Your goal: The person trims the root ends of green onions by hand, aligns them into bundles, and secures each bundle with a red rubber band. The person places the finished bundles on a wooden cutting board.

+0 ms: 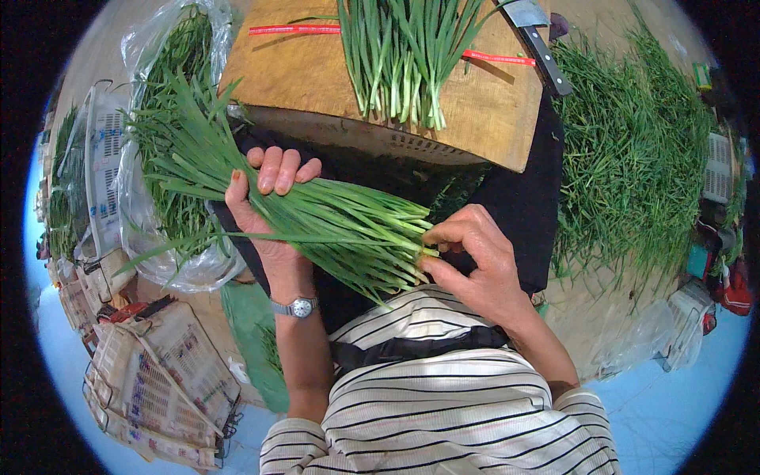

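Note:
My left hand [276, 196] is closed around the leafy middle of a bunch of garlic chives [356, 219], held across my lap. At the pale stem ends on the right, the thumb and fingers of my right hand [475, 255] pinch one or a few stems. Beyond them, another bunch of chives [409, 77] lies on a wooden board [291, 71], its cut ends toward me. Red printed tape [297, 29] sticks out on both sides from under that bunch. A knife with a black riveted handle [545, 59] rests at the board's right edge, its blade partly out of view.
A clear plastic bag [133, 196] of chives stands to the left, beside white plastic crates [107, 160]. Loose green leaves [629, 160] are heaped on the floor to the right. More stacked crates [166, 380] and a green sheet [252, 344] are at the lower left.

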`<state>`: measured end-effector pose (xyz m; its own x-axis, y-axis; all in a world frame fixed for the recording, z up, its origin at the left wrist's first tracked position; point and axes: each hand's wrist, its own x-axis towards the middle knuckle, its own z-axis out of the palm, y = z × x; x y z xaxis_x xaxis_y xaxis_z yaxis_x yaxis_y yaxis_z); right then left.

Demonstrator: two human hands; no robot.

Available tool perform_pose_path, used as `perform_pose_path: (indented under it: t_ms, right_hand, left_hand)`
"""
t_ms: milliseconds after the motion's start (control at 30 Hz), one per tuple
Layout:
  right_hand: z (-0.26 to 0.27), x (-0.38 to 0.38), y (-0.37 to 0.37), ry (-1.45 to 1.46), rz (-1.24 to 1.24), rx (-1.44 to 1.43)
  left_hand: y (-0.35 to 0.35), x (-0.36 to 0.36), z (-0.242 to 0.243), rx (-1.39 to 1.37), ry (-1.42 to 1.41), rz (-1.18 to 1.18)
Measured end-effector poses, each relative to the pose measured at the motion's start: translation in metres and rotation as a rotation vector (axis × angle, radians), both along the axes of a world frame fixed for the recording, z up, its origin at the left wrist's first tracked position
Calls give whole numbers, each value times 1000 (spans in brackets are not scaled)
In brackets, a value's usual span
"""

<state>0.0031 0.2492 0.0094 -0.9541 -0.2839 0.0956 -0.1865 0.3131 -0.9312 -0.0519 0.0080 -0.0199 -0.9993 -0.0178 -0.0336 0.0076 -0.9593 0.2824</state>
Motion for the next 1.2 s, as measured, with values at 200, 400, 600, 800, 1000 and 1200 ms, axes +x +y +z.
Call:
perform_pose_path:
  t_ms: [200, 400, 600, 800, 1000, 1200]
  right_hand:
    - [-5, -2, -5, 46, -44, -77]
    - [-11, 11, 13, -154, -267, -157]
    - [1, 39, 21, -822, -244, -335]
    - [-10, 29, 1, -953, -103, -368]
    - [-15, 34, 13, -945, -244, -483]
    - [-23, 38, 2, -957, 22, -423]
  left_hand:
    - [3, 1, 1, -17, -40, 23]
    - [0, -1, 0, -12, -45, 23]
    - [0, -1, 0, -12, -39, 22]
    - [3, -2, 2, -32, -71, 57]
    - [4, -2, 5, -39, -117, 92]
    - [6, -5, 6, -23, -145, 113]
